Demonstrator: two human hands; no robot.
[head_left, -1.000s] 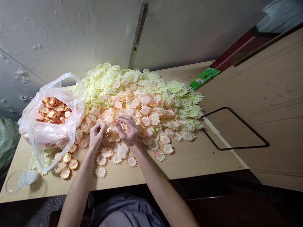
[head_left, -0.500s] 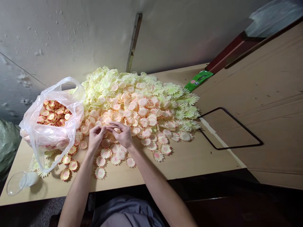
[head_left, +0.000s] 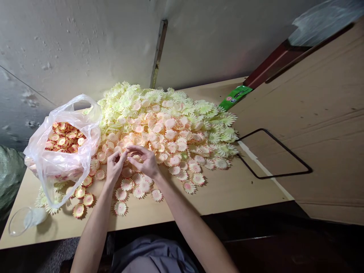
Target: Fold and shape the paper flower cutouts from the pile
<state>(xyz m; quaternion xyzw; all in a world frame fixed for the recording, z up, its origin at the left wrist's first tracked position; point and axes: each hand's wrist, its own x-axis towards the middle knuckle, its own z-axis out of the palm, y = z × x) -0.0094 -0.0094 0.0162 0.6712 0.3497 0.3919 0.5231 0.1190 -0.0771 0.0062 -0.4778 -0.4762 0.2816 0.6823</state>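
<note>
A big heap of flat artificial flower heads (head_left: 167, 121), pale yellow at the back and pink-centred in front, covers the wooden table (head_left: 227, 189). My left hand (head_left: 114, 167) and my right hand (head_left: 143, 161) meet at the heap's near edge, fingertips pinched together on a small flower piece between them. The piece itself is mostly hidden by the fingers. Loose pink-centred flowers (head_left: 139, 187) lie just below both wrists.
A clear plastic bag (head_left: 61, 151) with red-and-yellow flower pieces stands at the left. A clear plastic cup (head_left: 21, 223) lies at the table's near left corner. A green packet (head_left: 234, 96) and a black wire frame (head_left: 274, 155) lie to the right, by cardboard.
My right hand came off the heap and moved left to meet my left hand; both now pinch together. The view shifted slightly.
</note>
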